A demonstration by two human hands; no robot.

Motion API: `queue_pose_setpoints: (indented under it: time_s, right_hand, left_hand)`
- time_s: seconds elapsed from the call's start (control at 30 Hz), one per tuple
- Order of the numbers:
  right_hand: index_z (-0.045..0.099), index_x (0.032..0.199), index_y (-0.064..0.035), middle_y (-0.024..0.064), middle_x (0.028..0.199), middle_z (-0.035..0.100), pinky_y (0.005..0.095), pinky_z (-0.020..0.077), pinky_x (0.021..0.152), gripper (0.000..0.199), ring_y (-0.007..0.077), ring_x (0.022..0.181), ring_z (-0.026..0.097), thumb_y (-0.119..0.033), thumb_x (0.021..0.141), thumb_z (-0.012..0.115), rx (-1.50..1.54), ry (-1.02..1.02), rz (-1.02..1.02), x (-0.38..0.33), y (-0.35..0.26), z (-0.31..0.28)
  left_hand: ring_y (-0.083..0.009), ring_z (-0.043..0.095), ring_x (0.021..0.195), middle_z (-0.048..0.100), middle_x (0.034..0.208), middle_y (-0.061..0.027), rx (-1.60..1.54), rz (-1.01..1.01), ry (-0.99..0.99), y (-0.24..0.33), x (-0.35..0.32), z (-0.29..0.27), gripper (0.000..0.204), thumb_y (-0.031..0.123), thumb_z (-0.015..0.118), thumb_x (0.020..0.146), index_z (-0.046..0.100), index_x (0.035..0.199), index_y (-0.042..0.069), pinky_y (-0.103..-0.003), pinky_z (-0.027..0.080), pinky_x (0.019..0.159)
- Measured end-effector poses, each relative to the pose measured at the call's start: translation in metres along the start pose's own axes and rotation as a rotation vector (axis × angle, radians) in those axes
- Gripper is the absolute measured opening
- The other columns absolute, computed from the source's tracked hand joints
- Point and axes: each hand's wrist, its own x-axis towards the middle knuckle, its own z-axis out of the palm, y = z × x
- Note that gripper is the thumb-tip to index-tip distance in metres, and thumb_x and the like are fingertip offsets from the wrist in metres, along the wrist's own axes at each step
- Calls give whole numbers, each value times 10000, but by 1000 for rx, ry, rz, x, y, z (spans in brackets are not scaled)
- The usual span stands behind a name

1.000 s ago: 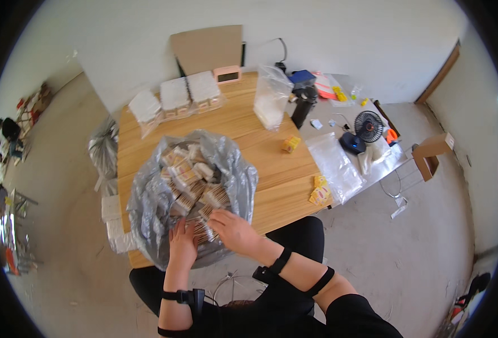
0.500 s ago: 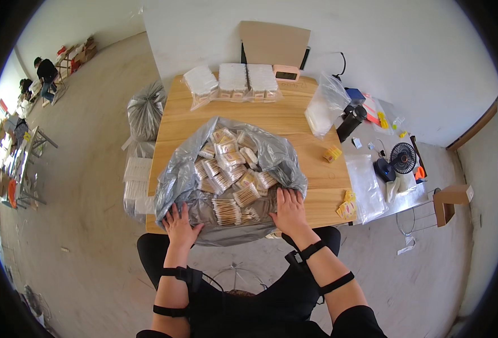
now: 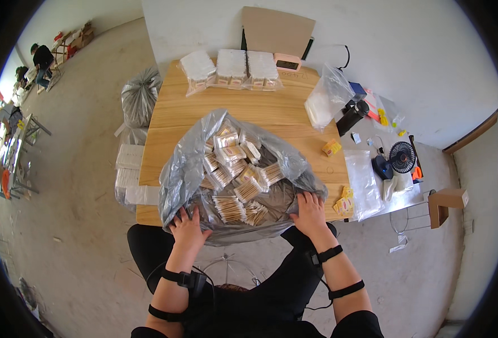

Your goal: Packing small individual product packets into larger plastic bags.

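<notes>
A grey plastic bag (image 3: 188, 163) lies wide open at the front of the wooden table, its rim spread out. Inside are several small clear packs of cotton swabs (image 3: 248, 190), with yellow printed labels on some. My left hand (image 3: 189, 230) rests on the near left rim, fingers spread over the plastic. On the near right rim lies my right hand (image 3: 311, 215), its fingers stretched out over the bag and its thumb pointing inward. Neither hand holds a swab pack. Part of the bag's near edge hangs over the table edge above my lap.
Wrapped bundles of white packs (image 3: 231, 67) stand along the table's back beside a pink digital clock (image 3: 288, 62). To the right are a clear bag (image 3: 326, 101), a black bottle (image 3: 352, 117), yellow cards (image 3: 344, 201) and a small fan (image 3: 400, 158). A tied grey sack (image 3: 140, 100) stands left.
My right hand has moved right, and the bag's right rim has stretched outward with it. My left hand has shifted slightly right. The head view has shifted a little.
</notes>
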Motion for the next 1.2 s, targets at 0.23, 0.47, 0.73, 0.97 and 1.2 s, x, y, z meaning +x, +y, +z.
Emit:
queue_pose_setpoints:
  time_s: [0.23, 0.47, 0.73, 0.97, 1.2]
  right_hand:
    - [502, 1124, -4, 167, 1114, 531, 422, 423, 887, 454, 347, 1043, 506, -129, 724, 678, 465, 174, -209, 30, -73, 8]
    - [512, 1099, -21, 188, 1036, 539, 424, 431, 849, 515, 372, 992, 513, -205, 675, 740, 359, 262, -27, 55, -108, 27]
    - [509, 1011, 1, 167, 992, 568, 372, 503, 690, 338, 311, 847, 605, -149, 763, 682, 902, 74, 189, 49, -84, 35]
    - [408, 1158, -27, 97, 1060, 548, 359, 551, 738, 257, 202, 895, 600, -123, 934, 487, 1879, -289, 376, 17, -103, 39]
    - [416, 1129, -42, 83, 1107, 523, 339, 555, 731, 216, 190, 960, 579, -140, 944, 473, 1734, -6, 463, 19, -67, 49]
  left_hand:
    - [-324, 408, 1223, 468, 1275, -175, -73, 443, 246, 51, 14, -7, 402, 212, 641, 769, 552, 1140, 86, -512, 316, 1008]
    - [-329, 476, 1150, 527, 1186, -154, -163, 567, 335, 70, 32, 22, 300, 124, 600, 767, 581, 1063, 80, -513, 330, 1004]
    - [-295, 505, 1085, 566, 1082, -96, -82, 445, 324, 16, 35, 12, 268, 12, 529, 724, 620, 961, 97, -507, 345, 981]
    - [-329, 515, 1043, 554, 1065, -131, -389, 577, 417, 43, 14, 2, 276, -34, 580, 642, 623, 898, 61, -420, 415, 890]
    - [-338, 555, 907, 588, 918, -136, -480, 410, 430, 4, 37, 35, 160, -35, 593, 636, 651, 768, 35, -399, 453, 811]
